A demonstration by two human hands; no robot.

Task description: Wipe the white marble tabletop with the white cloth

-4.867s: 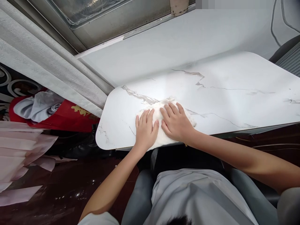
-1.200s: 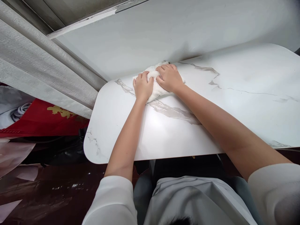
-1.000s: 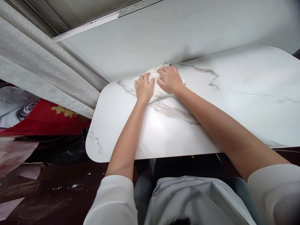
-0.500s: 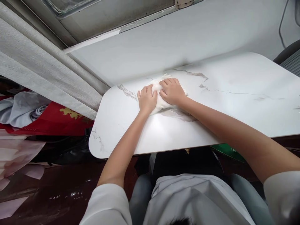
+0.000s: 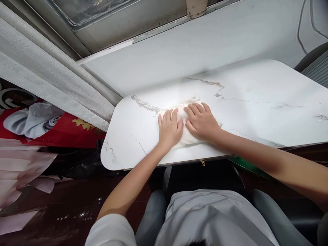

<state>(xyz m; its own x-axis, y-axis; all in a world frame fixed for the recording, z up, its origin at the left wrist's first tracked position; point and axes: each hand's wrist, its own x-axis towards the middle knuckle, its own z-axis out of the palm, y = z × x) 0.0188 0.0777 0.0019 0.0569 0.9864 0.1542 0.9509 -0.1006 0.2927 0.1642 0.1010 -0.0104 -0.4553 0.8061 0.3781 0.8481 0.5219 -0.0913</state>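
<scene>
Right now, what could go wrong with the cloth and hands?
1. The cloth lies close to the table's near edge; a further pull toward the body might drag it over.
2. The left hand and right hand both rest on top of it, fingers spread, so it could slide or bunch.
3. The curtain hangs by the table's left end; a wide sweep there might brush it.

Fluffy, matt cloth on smooth, faintly glossy tabletop.
Textured, matt fabric in curtain; dull, metal-like window frame; smooth wall; glossy floor.
</scene>
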